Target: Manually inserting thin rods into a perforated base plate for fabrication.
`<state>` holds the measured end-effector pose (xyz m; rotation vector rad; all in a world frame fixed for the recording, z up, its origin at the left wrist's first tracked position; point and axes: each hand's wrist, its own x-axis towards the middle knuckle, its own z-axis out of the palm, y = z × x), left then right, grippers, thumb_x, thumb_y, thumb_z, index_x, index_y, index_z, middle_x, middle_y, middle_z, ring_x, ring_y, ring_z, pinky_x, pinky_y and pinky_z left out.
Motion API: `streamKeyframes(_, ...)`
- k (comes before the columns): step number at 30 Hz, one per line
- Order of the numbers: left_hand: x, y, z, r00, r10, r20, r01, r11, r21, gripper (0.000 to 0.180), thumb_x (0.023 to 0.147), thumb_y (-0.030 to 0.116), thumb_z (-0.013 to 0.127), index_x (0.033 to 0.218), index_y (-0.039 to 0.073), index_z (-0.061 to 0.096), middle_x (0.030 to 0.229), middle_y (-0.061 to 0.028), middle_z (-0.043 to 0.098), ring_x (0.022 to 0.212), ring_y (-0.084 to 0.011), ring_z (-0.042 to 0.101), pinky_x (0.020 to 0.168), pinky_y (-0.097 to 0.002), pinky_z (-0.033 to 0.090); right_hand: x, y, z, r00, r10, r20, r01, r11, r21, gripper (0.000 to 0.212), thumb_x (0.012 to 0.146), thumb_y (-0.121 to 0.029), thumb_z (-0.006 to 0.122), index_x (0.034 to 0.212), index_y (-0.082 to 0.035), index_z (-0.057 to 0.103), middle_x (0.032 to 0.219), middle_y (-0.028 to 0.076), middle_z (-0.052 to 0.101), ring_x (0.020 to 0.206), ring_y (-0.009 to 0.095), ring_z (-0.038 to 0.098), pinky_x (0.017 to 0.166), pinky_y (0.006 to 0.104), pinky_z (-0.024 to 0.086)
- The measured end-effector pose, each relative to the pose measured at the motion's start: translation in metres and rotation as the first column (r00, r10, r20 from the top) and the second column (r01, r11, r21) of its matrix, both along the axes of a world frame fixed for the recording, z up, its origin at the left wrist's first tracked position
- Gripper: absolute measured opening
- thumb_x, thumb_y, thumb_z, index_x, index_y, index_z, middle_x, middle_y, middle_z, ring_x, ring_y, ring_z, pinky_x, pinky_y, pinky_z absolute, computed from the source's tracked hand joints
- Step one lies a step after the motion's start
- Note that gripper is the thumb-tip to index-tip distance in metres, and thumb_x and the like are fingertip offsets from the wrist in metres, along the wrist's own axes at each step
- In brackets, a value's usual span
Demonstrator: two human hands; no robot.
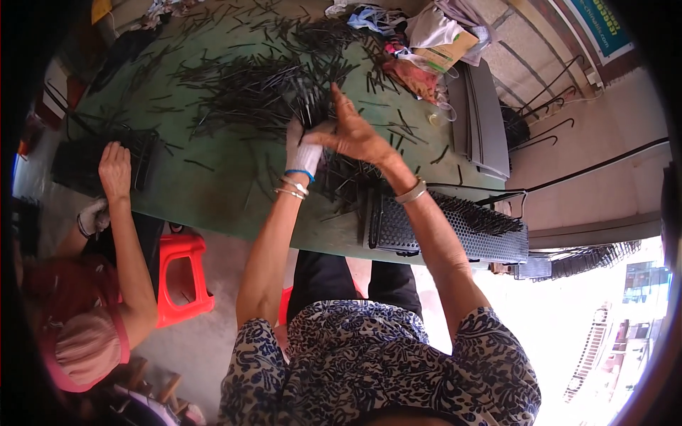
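My left hand point(301, 148), in a white glove, grips a bunch of thin black rods point(313, 108) held upright over the green table point(213, 184). My right hand point(353, 131), bare, presses its palm and spread fingers against the side of the same bunch. Under my right forearm lies a black perforated panel point(455, 231) with several black rods stuck in it, at the table's near edge. A wide scatter of loose black rods point(249, 82) covers the table beyond my hands.
Another person sits at the left, one hand point(114, 167) on a black panel point(92, 157). A red plastic stool point(181, 277) stands below the table. Grey flat sheets point(483, 117) lie at the right end, with bags and cloth point(426, 42) behind them.
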<state>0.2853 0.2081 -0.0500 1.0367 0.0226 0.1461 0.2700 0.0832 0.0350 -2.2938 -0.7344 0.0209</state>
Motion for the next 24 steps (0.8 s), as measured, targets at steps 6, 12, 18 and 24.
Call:
streamKeyframes(6,-0.008,0.038,-0.073,0.995,-0.096,0.03,0.1,0.968,-0.232,0.029,0.084,0.006,0.058,0.112,-0.002,0.053,0.103,-0.0088,0.063,0.092,-0.0223,0.06,0.086,-0.0344,0.049,-0.03,0.037,-0.02,0.959,0.151,-0.24,-0.152,0.988,0.016,0.126,0.07,-0.049,0.078,0.146,0.005,-0.007,0.154,0.025,0.002,0.143,0.032,0.007,0.116,0.0366,0.016)
streamKeyframes(12,-0.03,0.0,-0.017,0.997,-0.051,0.057,0.037,0.974,0.223,0.028,0.093,0.015,0.051,0.118,0.001,0.051,0.103,-0.0097,0.064,0.094,-0.0254,0.06,0.084,-0.0348,0.048,-0.021,0.04,-0.027,0.977,-0.21,-0.041,0.212,0.917,0.339,0.119,0.072,-0.041,0.08,0.146,0.005,-0.001,0.148,0.024,0.022,0.135,0.031,0.027,0.11,0.0367,0.028)
streamKeyframes(18,-0.054,0.002,-0.038,0.952,0.183,0.244,-0.305,0.613,0.729,0.052,0.08,0.021,0.067,0.123,0.004,0.044,0.096,-0.0194,0.064,0.083,-0.0398,0.064,0.065,-0.0421,0.051,-0.02,0.067,-0.035,0.804,-0.168,-0.571,0.552,0.566,0.612,0.014,0.085,-0.012,0.066,0.09,-0.001,0.059,0.076,-0.001,0.058,0.071,0.005,0.049,0.065,0.0224,0.041)
streamKeyframes(24,-0.03,0.011,-0.069,0.988,0.066,0.143,-0.109,0.94,0.324,0.053,0.079,0.01,0.071,0.124,0.002,0.046,0.107,-0.0115,0.064,0.099,-0.0198,0.061,0.085,-0.0316,0.048,-0.028,0.07,-0.028,0.893,-0.057,-0.447,0.381,0.625,0.681,0.035,0.088,-0.021,0.067,0.113,-0.002,0.052,0.095,0.003,0.058,0.085,0.01,0.051,0.075,0.0248,0.044)
